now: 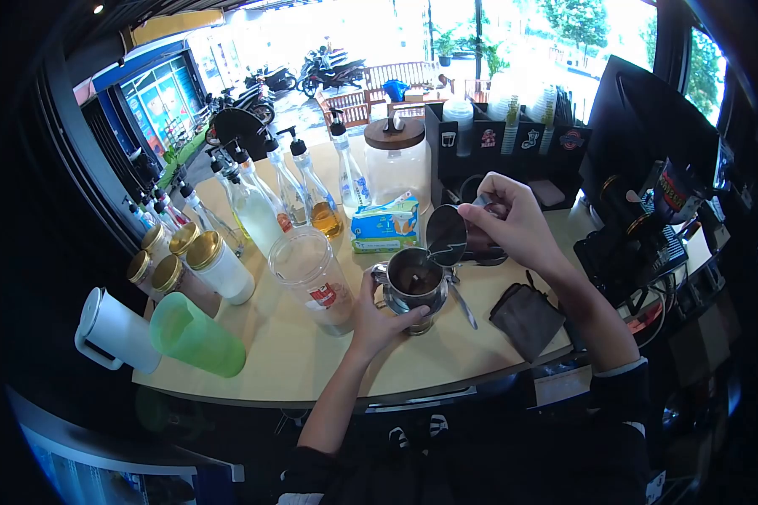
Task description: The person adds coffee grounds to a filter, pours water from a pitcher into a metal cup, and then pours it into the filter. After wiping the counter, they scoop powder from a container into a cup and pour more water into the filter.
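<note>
My left hand (pixel 381 315) is wrapped round a metal pitcher (pixel 429 305) standing upright on the counter, with dark liquid inside. Above its rim, my right hand (pixel 507 220) grips a second metal pitcher (pixel 446 229), tilted to the left. A thin stream seems to run from its lip into the lower pitcher. A spoon (pixel 464 305) lies on the counter just right of the lower pitcher. To the left stands a clear plastic cup (pixel 310 278) with a red logo. Behind the pitchers is a blue and green carton (pixel 386 227).
Several pump bottles (pixel 290 181) crowd the back left. Gold-lidded jars (pixel 221 268), a green jug (pixel 198 335) and a white jug (pixel 118 330) line the left side. A dark cloth (pixel 527 320) lies right, near dark machinery (pixel 619 231). A cup organizer (pixel 509 143) stands behind.
</note>
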A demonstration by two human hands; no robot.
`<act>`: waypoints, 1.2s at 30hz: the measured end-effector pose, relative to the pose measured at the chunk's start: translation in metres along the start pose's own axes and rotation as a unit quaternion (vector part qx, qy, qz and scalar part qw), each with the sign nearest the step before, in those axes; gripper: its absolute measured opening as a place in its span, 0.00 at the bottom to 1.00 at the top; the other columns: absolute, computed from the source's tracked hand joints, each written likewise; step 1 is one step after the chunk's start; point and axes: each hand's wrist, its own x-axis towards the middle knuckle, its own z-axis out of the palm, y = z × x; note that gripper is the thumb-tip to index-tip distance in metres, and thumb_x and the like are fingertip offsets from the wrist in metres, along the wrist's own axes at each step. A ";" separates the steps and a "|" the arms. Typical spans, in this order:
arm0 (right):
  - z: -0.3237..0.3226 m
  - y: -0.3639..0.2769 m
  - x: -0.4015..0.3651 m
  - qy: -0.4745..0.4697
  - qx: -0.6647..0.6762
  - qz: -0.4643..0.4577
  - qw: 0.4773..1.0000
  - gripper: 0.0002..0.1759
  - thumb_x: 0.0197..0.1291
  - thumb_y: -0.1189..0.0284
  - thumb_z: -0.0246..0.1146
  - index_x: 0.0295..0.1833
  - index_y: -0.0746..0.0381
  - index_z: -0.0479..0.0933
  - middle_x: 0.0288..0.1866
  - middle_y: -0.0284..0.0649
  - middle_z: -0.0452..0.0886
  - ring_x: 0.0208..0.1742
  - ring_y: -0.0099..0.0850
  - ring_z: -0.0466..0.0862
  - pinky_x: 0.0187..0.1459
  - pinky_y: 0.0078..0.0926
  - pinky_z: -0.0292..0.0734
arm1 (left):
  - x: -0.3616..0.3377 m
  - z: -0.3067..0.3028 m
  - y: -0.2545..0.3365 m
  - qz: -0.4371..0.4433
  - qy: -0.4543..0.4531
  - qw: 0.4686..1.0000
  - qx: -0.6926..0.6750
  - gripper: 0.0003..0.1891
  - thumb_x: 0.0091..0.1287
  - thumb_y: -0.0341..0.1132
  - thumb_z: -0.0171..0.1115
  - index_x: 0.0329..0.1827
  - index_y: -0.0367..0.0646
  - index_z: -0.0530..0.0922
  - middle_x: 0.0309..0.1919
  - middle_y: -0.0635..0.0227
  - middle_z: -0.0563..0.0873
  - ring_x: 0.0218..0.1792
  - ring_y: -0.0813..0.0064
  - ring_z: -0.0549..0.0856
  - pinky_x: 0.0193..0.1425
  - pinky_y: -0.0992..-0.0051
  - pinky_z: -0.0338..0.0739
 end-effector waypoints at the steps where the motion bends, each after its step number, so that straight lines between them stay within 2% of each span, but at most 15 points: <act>1: -0.002 0.009 0.001 0.016 -0.018 -0.019 1.000 0.14 0.61 0.74 0.66 0.30 0.65 0.67 0.25 0.31 0.75 0.26 0.11 0.73 0.24 0.12 0.68 | 0.000 0.000 0.000 0.001 0.000 1.000 0.001 0.43 0.40 0.47 0.83 0.57 0.40 0.69 0.51 0.63 0.79 0.56 0.68 0.78 0.64 0.67 0.70; 4: -0.010 0.042 0.003 0.051 0.100 0.043 0.993 0.14 0.61 0.72 0.67 0.29 0.62 0.68 0.24 0.28 0.73 0.25 0.10 0.69 0.25 0.13 0.64 | 0.000 0.000 0.000 0.002 0.002 1.000 0.002 0.43 0.40 0.48 0.83 0.58 0.40 0.69 0.51 0.63 0.79 0.56 0.68 0.78 0.65 0.66 0.70; 9: -0.020 0.110 -0.004 0.102 0.167 0.079 0.977 0.13 0.62 0.71 0.66 0.29 0.59 0.69 0.24 0.26 0.72 0.26 0.13 0.71 0.27 0.14 0.66 | -0.001 0.001 -0.002 -0.004 0.007 1.000 0.001 0.44 0.40 0.48 0.83 0.58 0.40 0.69 0.51 0.63 0.79 0.57 0.68 0.78 0.65 0.66 0.69; 14: -0.013 0.188 -0.019 0.174 0.304 0.169 0.921 0.13 0.65 0.75 0.61 0.28 0.57 0.67 0.22 0.28 0.70 0.22 0.17 0.68 0.27 0.17 0.63 | -0.001 0.000 -0.003 -0.013 0.005 1.000 -0.002 0.44 0.39 0.48 0.83 0.58 0.40 0.69 0.52 0.62 0.79 0.57 0.67 0.78 0.65 0.65 0.69; 17: -0.005 0.207 -0.025 0.222 0.350 0.195 0.889 0.12 0.66 0.75 0.61 0.30 0.57 0.67 0.22 0.28 0.70 0.23 0.17 0.68 0.28 0.17 0.64 | -0.001 0.000 -0.002 -0.023 0.009 1.000 -0.004 0.44 0.38 0.48 0.83 0.58 0.40 0.69 0.51 0.62 0.79 0.57 0.67 0.78 0.65 0.65 0.69; 21: -0.005 0.241 -0.032 0.195 0.355 0.166 0.899 0.14 0.67 0.72 0.60 0.30 0.56 0.64 0.23 0.29 0.70 0.25 0.22 0.76 0.29 0.21 0.71 | -0.001 0.002 -0.003 -0.015 0.012 1.000 -0.009 0.44 0.39 0.48 0.83 0.58 0.40 0.69 0.51 0.62 0.79 0.57 0.67 0.78 0.65 0.65 0.69; 24: -0.002 0.244 -0.037 0.213 0.321 0.184 0.904 0.12 0.69 0.72 0.59 0.32 0.58 0.65 0.25 0.31 0.73 0.28 0.25 0.78 0.32 0.24 0.73 | -0.002 0.001 -0.004 -0.019 0.014 1.000 -0.012 0.44 0.39 0.48 0.83 0.58 0.40 0.69 0.51 0.62 0.79 0.57 0.67 0.78 0.65 0.65 0.69; 27: -0.005 0.238 -0.044 0.218 0.196 0.201 0.935 0.06 0.68 0.73 0.58 0.36 0.61 0.70 0.26 0.32 0.73 0.31 0.25 0.74 0.36 0.24 0.70 | -0.003 0.002 -0.005 -0.014 0.018 1.000 -0.012 0.44 0.39 0.47 0.83 0.58 0.40 0.69 0.51 0.62 0.80 0.56 0.67 0.78 0.65 0.65 0.69; 28: -0.007 0.228 -0.046 0.269 -0.034 0.071 0.960 0.04 0.66 0.74 0.58 0.40 0.62 0.71 0.30 0.36 0.75 0.33 0.32 0.78 0.37 0.28 0.72 | -0.002 0.002 -0.005 -0.008 0.015 1.000 -0.011 0.43 0.39 0.46 0.83 0.58 0.40 0.69 0.51 0.62 0.79 0.56 0.67 0.78 0.64 0.64 0.69; 29: -0.008 0.219 -0.048 0.301 -0.262 -0.065 0.915 0.05 0.64 0.75 0.58 0.44 0.64 0.72 0.34 0.40 0.77 0.36 0.39 0.81 0.38 0.31 0.75 | -0.001 0.001 -0.005 -0.003 0.012 1.000 -0.010 0.43 0.39 0.46 0.83 0.58 0.40 0.69 0.51 0.62 0.79 0.56 0.67 0.78 0.64 0.64 0.69; 30: -0.006 0.203 -0.052 0.301 -0.262 -0.065 0.914 0.05 0.64 0.75 0.58 0.44 0.64 0.72 0.34 0.40 0.77 0.36 0.39 0.81 0.38 0.31 0.75 | -0.001 0.001 -0.005 -0.002 0.012 1.000 -0.011 0.43 0.39 0.46 0.83 0.58 0.40 0.69 0.51 0.62 0.79 0.56 0.67 0.78 0.64 0.64 0.69; 32: 0.006 0.175 -0.068 0.042 -0.177 -0.033 0.983 0.11 0.62 0.75 0.57 0.50 0.63 0.73 0.40 0.43 0.77 0.41 0.45 0.81 0.41 0.35 0.76 | -0.002 0.001 -0.007 -0.007 0.014 1.000 -0.007 0.43 0.40 0.45 0.83 0.58 0.40 0.69 0.51 0.62 0.79 0.56 0.68 0.77 0.64 0.65 0.69; 34: 0.024 0.175 -0.080 -0.130 -0.300 -0.106 0.939 0.13 0.61 0.74 0.56 0.52 0.60 0.73 0.41 0.43 0.77 0.43 0.42 0.82 0.43 0.38 0.77 | -0.002 0.002 -0.008 -0.002 0.014 1.000 -0.020 0.43 0.40 0.45 0.83 0.58 0.41 0.69 0.51 0.62 0.79 0.56 0.68 0.77 0.64 0.65 0.69; 35: 0.029 0.171 -0.082 -0.129 -0.300 -0.103 0.939 0.13 0.61 0.74 0.56 0.52 0.60 0.73 0.41 0.43 0.77 0.43 0.42 0.82 0.43 0.38 0.77 | -0.002 0.003 -0.008 0.005 0.013 0.999 -0.032 0.43 0.40 0.45 0.83 0.58 0.41 0.68 0.51 0.62 0.79 0.56 0.68 0.77 0.64 0.65 0.69; 36: 0.032 0.162 -0.083 -0.200 -0.350 -0.143 0.904 0.13 0.60 0.75 0.56 0.51 0.59 0.74 0.40 0.43 0.78 0.43 0.41 0.82 0.43 0.38 0.77 | -0.002 0.004 -0.007 0.005 0.010 0.999 -0.031 0.43 0.40 0.45 0.83 0.58 0.41 0.68 0.51 0.62 0.79 0.56 0.68 0.77 0.64 0.65 0.69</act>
